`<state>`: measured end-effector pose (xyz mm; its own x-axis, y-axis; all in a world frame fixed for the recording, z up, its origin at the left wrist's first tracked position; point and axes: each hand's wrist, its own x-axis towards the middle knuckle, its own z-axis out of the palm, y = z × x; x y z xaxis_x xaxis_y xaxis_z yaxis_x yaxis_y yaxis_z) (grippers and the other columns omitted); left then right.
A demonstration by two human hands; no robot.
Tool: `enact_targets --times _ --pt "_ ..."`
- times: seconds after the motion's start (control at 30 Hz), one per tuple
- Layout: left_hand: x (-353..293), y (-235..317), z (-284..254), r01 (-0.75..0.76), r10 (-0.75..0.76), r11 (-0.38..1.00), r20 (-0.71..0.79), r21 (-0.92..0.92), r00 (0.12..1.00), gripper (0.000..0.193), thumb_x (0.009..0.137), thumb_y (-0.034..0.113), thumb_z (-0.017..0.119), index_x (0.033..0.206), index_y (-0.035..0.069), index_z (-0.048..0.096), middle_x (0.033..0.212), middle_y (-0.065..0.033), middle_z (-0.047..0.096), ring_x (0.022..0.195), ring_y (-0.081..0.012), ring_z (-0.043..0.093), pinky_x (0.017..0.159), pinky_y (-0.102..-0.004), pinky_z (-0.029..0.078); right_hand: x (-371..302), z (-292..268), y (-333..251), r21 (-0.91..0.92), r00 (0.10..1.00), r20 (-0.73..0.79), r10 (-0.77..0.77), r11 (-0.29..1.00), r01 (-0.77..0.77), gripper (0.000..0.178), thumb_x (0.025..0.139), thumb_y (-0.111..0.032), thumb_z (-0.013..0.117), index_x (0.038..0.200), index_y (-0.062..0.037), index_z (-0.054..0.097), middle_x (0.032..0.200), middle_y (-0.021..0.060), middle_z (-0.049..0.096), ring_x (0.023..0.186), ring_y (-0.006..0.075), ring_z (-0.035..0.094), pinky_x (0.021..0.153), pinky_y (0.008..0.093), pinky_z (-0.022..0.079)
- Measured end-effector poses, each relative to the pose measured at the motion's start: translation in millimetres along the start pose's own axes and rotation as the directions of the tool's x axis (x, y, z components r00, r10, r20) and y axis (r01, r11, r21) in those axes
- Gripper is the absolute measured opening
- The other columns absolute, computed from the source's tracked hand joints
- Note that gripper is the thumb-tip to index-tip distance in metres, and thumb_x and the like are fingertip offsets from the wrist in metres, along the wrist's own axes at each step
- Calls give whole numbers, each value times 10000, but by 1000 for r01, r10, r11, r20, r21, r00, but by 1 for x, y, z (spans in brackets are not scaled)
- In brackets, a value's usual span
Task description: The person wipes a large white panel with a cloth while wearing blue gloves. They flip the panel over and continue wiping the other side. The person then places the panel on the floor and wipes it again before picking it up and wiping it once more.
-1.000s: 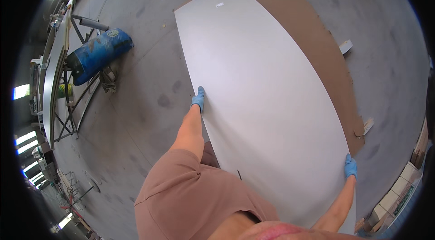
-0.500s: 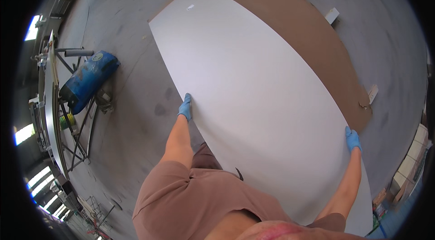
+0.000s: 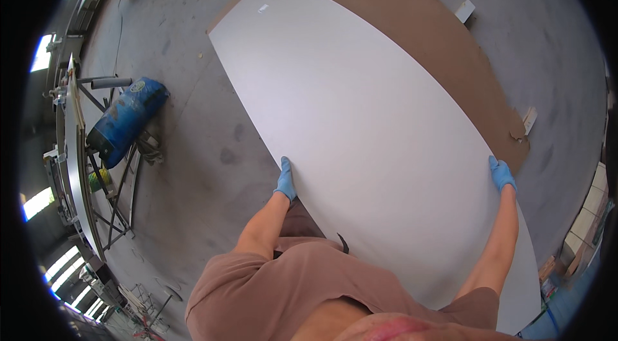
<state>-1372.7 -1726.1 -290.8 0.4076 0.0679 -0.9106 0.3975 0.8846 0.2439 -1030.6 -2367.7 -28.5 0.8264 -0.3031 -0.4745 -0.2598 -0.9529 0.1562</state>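
A large white board (image 3: 367, 122) stretches from my body to the far side, held flat above the floor. My left hand (image 3: 285, 179), in a blue glove, grips its left edge. On the opposite long edge, my right hand (image 3: 501, 174), also gloved in blue, holds the board. Under and beyond the white board lies a brown board (image 3: 438, 38) on the concrete floor (image 3: 187, 122).
A blue barrel (image 3: 125, 122) lies on a metal frame (image 3: 103, 206) at the left. Two small wood blocks (image 3: 464, 10) sit beside the brown board's right edge. Boxes and clutter stand at the lower right rim.
The white board has shifted to the right in view and its far end now reaches further over the brown board. Both hands keep their grip on the edges.
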Motion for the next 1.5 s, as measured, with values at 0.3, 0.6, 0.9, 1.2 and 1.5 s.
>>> enact_targets --times 0.3,0.6,0.9,1.2,1.5 --pt "32 -24 77 -61 111 971 -209 233 972 1027 933 835 523 1629 92 391 1645 -94 451 1466 -314 453 1238 -470 356 55 -53 10 26 997 74 36 999 -38 743 1035 -617 488 1399 18 617 1488 274 582 1402 428 543 1170 490 419" --pt "16 -36 181 -109 157 953 -151 284 976 1014 952 857 428 1636 109 384 1658 -90 436 1481 -319 428 1250 -467 333 96 -131 17 40 992 0 124 992 -124 679 1042 -612 494 1297 -5 661 1440 230 628 1325 387 597 1119 473 448" --pt "62 -57 273 -200 224 965 -136 171 965 1017 955 855 427 1645 110 367 1679 -92 400 1510 -315 382 1275 -458 285 221 -191 1 14 993 31 111 994 -111 731 1014 -691 473 1293 -44 667 1412 188 647 1306 369 603 1117 487 454" --pt "145 -78 353 -137 144 990 -231 44 962 1043 919 899 410 1630 136 401 1699 -93 365 1524 -332 357 1283 -473 263 364 -151 -27 23 995 -6 99 995 -99 758 995 -741 463 1138 -42 720 1290 183 691 1194 353 641 1068 487 465" --pt "183 -93 360 -97 126 988 -260 123 957 1062 924 921 243 1655 158 348 1720 -108 319 1552 -363 317 1272 -540 285 387 -101 -51 77 963 -259 71 996 -53 867 996 -780 384 1249 -16 709 1332 181 697 1257 377 629 1102 490 452"
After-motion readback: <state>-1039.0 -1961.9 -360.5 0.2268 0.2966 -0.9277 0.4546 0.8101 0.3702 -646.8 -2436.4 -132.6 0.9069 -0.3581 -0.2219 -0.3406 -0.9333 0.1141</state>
